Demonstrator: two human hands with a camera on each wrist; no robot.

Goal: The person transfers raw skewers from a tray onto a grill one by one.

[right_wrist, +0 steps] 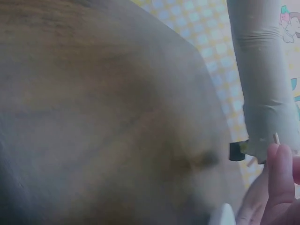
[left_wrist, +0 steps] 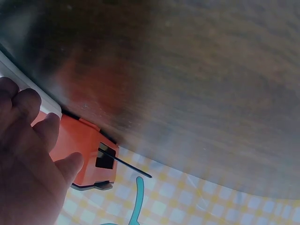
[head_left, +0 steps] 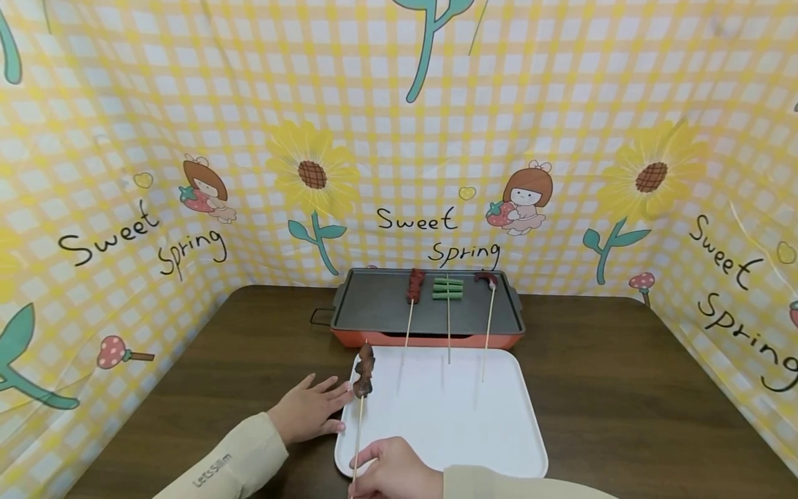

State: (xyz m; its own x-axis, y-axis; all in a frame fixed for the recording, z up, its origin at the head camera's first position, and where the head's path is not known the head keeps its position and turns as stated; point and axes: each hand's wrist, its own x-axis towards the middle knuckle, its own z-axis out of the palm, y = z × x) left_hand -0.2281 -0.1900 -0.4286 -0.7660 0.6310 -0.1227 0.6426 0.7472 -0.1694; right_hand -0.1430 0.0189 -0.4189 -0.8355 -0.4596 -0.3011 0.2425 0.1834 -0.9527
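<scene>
In the head view my right hand (head_left: 395,470) pinches the lower stick of a brown meat skewer (head_left: 364,371), which points away from me along the left side of a white tray (head_left: 461,416). The stick's end (right_wrist: 276,138) pokes out above the thumb and finger in the right wrist view. My left hand (head_left: 308,410) lies at the tray's left edge with its fingers extended; in the left wrist view its fingertips overlap the tray's rim (left_wrist: 49,103). Behind the tray stands an orange electric grill (head_left: 374,338) with a dark flat plate.
On the grill plate lie a red meat skewer (head_left: 415,285), a green vegetable skewer (head_left: 448,294) and a dark red curled piece on a stick (head_left: 489,279). Their sticks reach out over the tray. A wire handle (head_left: 319,317) juts from the grill's left. Checkered cloth surrounds the brown table (head_left: 623,402).
</scene>
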